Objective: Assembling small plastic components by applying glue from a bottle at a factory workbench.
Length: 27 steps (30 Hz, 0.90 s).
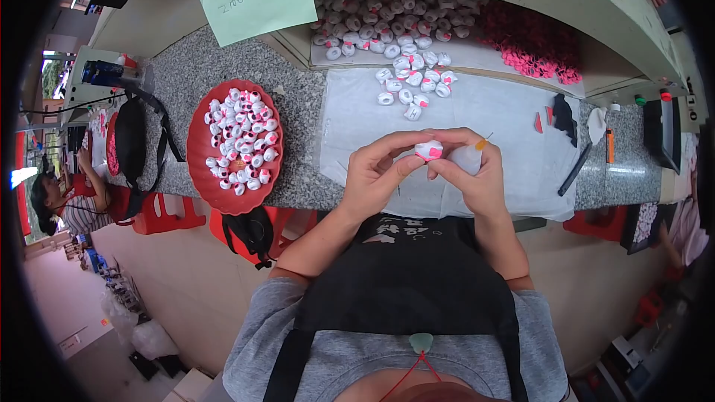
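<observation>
Pinching small white-and-pink piece (pixel 428 150) between fingers (pixel 404 169) of left hand (pixel 371 177) and right hand (pixel 482 184), over white sheet (pixel 361 119) on worktop (pixel 299 130); right hand also holding orange-tipped translucent bottle (pixel 465 159). Red tray (pixel 196 147) of similar pieces (pixel 237 132) left, loose pieces (pixel 415 77) on far side.

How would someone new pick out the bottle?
Find the speckled counter, then the white sheet on it. Over the sheet, the right hand holds the bottle: cloudy, with a yellow tip, unlike the small white-and-pink piece beside it.
</observation>
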Each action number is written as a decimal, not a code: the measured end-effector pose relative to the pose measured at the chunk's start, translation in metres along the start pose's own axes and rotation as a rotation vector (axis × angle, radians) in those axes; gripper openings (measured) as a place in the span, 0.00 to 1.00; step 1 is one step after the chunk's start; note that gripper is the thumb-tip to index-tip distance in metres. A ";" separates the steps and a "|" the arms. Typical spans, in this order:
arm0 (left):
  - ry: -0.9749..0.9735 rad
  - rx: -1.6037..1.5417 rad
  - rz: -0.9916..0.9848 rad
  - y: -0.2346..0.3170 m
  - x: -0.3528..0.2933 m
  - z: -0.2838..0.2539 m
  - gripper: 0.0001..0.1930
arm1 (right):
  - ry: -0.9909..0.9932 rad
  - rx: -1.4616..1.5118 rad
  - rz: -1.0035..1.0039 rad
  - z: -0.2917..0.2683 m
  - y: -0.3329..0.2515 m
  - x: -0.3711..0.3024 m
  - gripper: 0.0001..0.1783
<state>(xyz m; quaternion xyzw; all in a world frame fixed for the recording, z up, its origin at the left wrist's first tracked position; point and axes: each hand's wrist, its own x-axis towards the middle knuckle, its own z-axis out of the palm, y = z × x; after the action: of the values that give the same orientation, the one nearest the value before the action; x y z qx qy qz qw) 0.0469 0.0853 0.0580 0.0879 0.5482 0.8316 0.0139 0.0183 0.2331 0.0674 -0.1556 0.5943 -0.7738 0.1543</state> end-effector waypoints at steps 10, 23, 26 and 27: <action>0.043 0.022 0.003 -0.002 -0.002 0.002 0.13 | 0.088 0.072 -0.012 0.007 0.004 -0.001 0.13; 0.088 -0.016 -0.073 -0.003 0.001 0.005 0.14 | 0.104 0.237 0.103 0.002 0.011 0.002 0.13; 0.091 -0.086 -0.070 -0.005 0.004 0.006 0.14 | 0.096 0.243 0.127 0.001 0.010 0.004 0.13; 0.095 -0.107 -0.030 -0.006 0.005 0.007 0.13 | 0.090 0.244 0.119 0.001 0.008 0.005 0.13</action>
<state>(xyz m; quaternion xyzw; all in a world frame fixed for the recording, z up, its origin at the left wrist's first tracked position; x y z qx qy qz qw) 0.0426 0.0941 0.0559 0.0390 0.5043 0.8626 0.0049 0.0151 0.2281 0.0598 -0.0654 0.5103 -0.8360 0.1907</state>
